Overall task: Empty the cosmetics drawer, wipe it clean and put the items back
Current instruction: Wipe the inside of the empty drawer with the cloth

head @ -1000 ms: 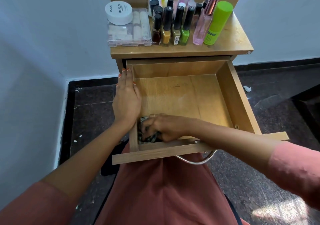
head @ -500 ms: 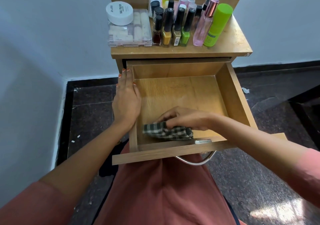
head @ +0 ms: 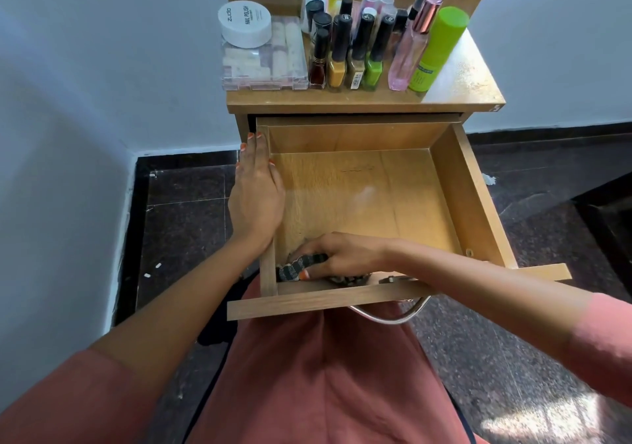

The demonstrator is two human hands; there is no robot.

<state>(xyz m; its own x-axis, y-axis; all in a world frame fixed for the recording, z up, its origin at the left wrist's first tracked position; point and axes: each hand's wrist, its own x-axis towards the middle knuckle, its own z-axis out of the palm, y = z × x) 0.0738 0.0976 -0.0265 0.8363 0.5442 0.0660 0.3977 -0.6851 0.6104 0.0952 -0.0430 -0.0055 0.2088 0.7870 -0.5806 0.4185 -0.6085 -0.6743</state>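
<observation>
Drawer [head: 470,200] stands pulled out of the dressing table [head: 461,84], above the person's lap. Left hand [head: 256,197] lies flat along the drawer's left wall, fingers straight and together. Right hand [head: 345,255] grips a checked cloth [head: 301,266], fingers curled over it, in the front left corner. Nail polish bottles [head: 355,57] stand on the tabletop.

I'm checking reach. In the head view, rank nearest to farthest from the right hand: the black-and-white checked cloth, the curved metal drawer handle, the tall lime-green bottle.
1. Black-and-white checked cloth: gripped by the right hand, drawer's front-left corner.
2. Curved metal drawer handle: just under the drawer front, centre.
3. Tall lime-green bottle: far back on the tabletop, right.
</observation>
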